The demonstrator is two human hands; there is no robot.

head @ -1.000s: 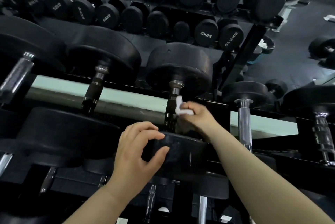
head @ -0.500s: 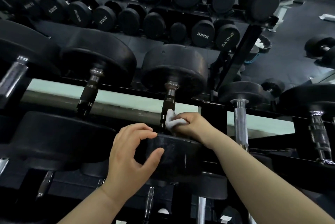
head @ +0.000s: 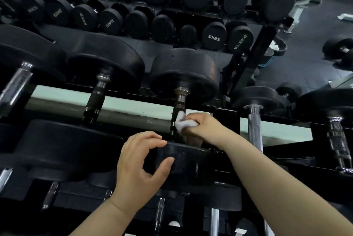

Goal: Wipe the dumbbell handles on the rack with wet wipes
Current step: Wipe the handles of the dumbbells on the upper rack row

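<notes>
Dumbbell handle [head: 179, 110] on the rack [head: 254, 57] is being wiped. The right hand [head: 206, 127] has its grip tight around the wet wipe [head: 183, 124] on it. The left hand [head: 139, 167] grips the near weight [head: 183, 161]. I think the other handles [head: 95, 100] are left to do.
</notes>
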